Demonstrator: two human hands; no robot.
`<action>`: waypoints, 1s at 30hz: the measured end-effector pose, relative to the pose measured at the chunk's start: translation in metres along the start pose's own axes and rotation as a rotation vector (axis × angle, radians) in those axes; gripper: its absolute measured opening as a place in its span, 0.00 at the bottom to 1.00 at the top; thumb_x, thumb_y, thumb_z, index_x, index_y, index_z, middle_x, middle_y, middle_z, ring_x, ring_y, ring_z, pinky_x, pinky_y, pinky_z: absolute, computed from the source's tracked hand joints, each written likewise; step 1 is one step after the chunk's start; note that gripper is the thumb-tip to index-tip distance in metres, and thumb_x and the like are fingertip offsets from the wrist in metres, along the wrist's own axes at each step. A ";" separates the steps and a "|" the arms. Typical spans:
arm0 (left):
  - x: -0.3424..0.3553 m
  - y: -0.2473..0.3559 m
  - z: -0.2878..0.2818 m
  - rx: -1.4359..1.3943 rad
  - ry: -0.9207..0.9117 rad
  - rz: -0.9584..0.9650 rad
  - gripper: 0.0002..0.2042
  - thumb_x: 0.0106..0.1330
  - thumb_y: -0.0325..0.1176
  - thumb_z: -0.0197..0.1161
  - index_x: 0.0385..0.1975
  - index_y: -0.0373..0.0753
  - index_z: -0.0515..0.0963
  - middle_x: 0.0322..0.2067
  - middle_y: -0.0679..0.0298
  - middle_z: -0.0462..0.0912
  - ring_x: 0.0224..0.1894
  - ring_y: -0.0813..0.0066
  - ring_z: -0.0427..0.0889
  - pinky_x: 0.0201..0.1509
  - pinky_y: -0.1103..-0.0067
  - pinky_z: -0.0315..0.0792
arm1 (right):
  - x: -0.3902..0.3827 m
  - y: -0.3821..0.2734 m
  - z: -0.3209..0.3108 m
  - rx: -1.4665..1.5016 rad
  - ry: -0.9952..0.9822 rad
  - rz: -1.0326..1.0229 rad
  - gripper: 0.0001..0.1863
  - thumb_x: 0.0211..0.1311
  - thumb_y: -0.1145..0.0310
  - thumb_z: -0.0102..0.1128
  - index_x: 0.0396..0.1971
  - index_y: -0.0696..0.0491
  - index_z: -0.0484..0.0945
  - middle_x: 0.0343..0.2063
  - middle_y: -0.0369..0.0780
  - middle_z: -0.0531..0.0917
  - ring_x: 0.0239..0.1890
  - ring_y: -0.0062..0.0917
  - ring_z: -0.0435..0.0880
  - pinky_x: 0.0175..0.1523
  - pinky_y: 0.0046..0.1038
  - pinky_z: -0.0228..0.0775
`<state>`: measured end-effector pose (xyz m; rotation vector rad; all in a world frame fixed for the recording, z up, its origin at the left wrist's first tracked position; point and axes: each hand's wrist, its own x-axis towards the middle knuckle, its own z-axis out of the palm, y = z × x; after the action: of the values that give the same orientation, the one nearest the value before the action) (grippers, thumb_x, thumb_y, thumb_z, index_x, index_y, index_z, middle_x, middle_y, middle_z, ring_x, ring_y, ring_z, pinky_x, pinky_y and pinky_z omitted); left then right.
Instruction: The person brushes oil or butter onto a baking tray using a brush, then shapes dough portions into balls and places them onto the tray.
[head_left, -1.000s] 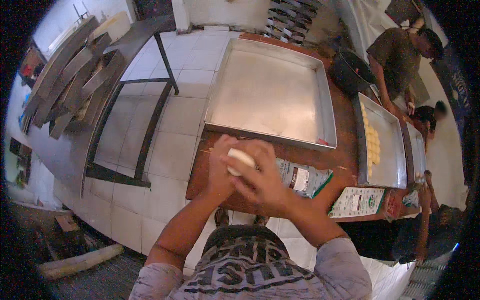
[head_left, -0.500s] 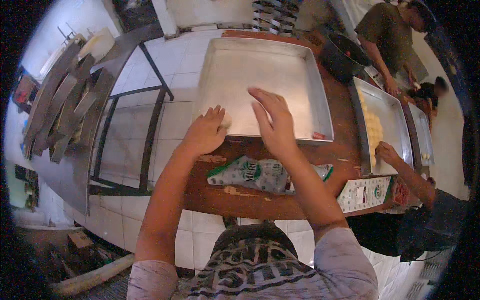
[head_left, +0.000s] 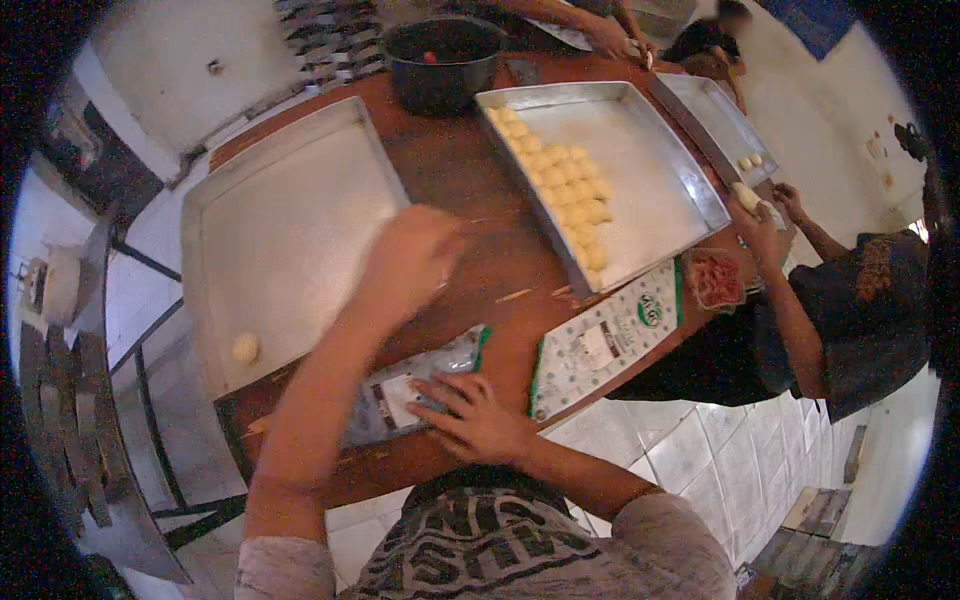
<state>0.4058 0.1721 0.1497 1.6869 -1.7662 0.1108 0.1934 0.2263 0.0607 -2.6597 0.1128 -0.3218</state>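
Note:
A small pale dough ball (head_left: 245, 348) rests alone in the near left corner of a large metal tray (head_left: 290, 225). My left hand (head_left: 415, 255) is over the table by the tray's right edge, its fingers curled down, smeared by motion and mostly hidden. Whether it holds anything does not show. Fingers spread, my right hand (head_left: 475, 420) lies on a silvery plastic bag (head_left: 375, 410) at the table's front edge.
Right of centre is a tray (head_left: 660, 200) partly filled with yellow dough balls (head_left: 570, 190). A white-green package (head_left: 610, 345), a tub of red filling (head_left: 715, 278) and a black pot (head_left: 445, 70) share the table (head_left: 440, 160). A co-worker's hands (head_left: 760, 225) hold pale dough at right.
The view has turned right. My left hand has left the dough ball, now uncovered in the tray, and moved right. From above the tray, my right hand has come down onto the bag.

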 end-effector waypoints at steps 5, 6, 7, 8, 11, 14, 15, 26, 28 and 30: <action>0.085 0.083 0.141 -0.043 -0.315 0.299 0.08 0.51 0.33 0.60 0.31 0.41 0.80 0.33 0.60 0.81 0.44 0.60 0.74 0.51 0.62 0.68 | -0.013 0.008 0.022 0.008 -0.201 0.030 0.29 0.53 0.55 0.57 0.57 0.45 0.68 0.62 0.42 0.63 0.65 0.40 0.58 0.65 0.52 0.46; 0.093 0.095 0.155 0.030 -0.386 0.266 0.12 0.49 0.34 0.64 0.34 0.41 0.80 0.35 0.59 0.81 0.48 0.59 0.72 0.53 0.60 0.66 | -0.011 0.009 0.022 0.286 -0.120 0.092 0.28 0.54 0.57 0.57 0.56 0.48 0.68 0.61 0.44 0.65 0.63 0.41 0.60 0.65 0.49 0.47; 0.097 0.102 0.167 0.106 -0.455 0.231 0.17 0.46 0.36 0.67 0.38 0.41 0.79 0.37 0.59 0.81 0.52 0.59 0.70 0.55 0.57 0.64 | -0.010 0.009 0.022 0.563 -0.034 0.152 0.27 0.55 0.59 0.56 0.56 0.50 0.68 0.59 0.46 0.67 0.62 0.42 0.62 0.65 0.46 0.49; 0.098 0.103 0.178 0.167 -0.430 0.226 0.13 0.49 0.35 0.64 0.36 0.42 0.80 0.37 0.59 0.81 0.52 0.59 0.71 0.56 0.56 0.62 | -0.010 0.008 0.020 0.843 0.057 0.202 0.27 0.55 0.60 0.56 0.55 0.53 0.68 0.57 0.48 0.68 0.61 0.43 0.64 0.65 0.43 0.51; 0.098 0.105 0.199 0.211 -0.370 0.231 0.08 0.55 0.32 0.57 0.33 0.43 0.81 0.35 0.58 0.82 0.53 0.60 0.71 0.58 0.56 0.59 | -0.017 0.015 0.022 0.609 0.019 0.192 0.26 0.56 0.60 0.55 0.54 0.54 0.69 0.57 0.48 0.69 0.62 0.43 0.63 0.65 0.42 0.50; 0.109 0.115 0.164 -0.308 -0.297 0.128 0.11 0.58 0.31 0.54 0.38 0.41 0.79 0.37 0.56 0.81 0.55 0.61 0.68 0.58 0.66 0.61 | -0.017 0.019 0.062 0.208 -0.032 0.017 0.24 0.58 0.59 0.51 0.54 0.53 0.70 0.59 0.48 0.66 0.64 0.45 0.60 0.66 0.55 0.42; 0.113 0.121 0.142 -0.686 -0.219 -0.010 0.12 0.59 0.30 0.52 0.40 0.39 0.78 0.37 0.56 0.79 0.54 0.61 0.68 0.58 0.71 0.62 | -0.014 0.017 0.057 0.225 -0.072 0.038 0.25 0.58 0.58 0.51 0.54 0.53 0.70 0.59 0.48 0.67 0.63 0.45 0.61 0.65 0.55 0.43; -0.147 0.090 -0.133 -0.492 -0.026 -0.542 0.15 0.59 0.28 0.59 0.46 0.35 0.69 0.44 0.54 0.68 0.49 0.57 0.71 0.53 0.71 0.66 | 0.012 -0.015 -0.005 -0.046 0.134 0.022 0.18 0.53 0.65 0.59 0.45 0.51 0.74 0.47 0.44 0.73 0.53 0.43 0.67 0.58 0.47 0.56; -0.229 0.070 -0.153 -0.144 -0.002 -0.583 0.13 0.60 0.27 0.59 0.44 0.34 0.70 0.41 0.54 0.71 0.47 0.57 0.73 0.53 0.70 0.67 | 0.033 -0.028 -0.010 -0.038 0.205 -0.008 0.15 0.54 0.70 0.58 0.43 0.54 0.74 0.44 0.45 0.75 0.51 0.38 0.70 0.55 0.38 0.61; -0.294 0.071 -0.156 -0.078 0.223 -0.716 0.11 0.61 0.27 0.58 0.42 0.34 0.72 0.39 0.55 0.73 0.44 0.61 0.75 0.50 0.71 0.68 | 0.050 -0.049 -0.008 0.162 0.163 -0.015 0.12 0.56 0.72 0.57 0.41 0.55 0.75 0.41 0.46 0.76 0.48 0.35 0.73 0.52 0.33 0.65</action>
<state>0.3830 0.5113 0.1437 2.0525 -0.9208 -0.0872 0.2411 0.2598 0.0994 -2.4725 0.1130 -0.5301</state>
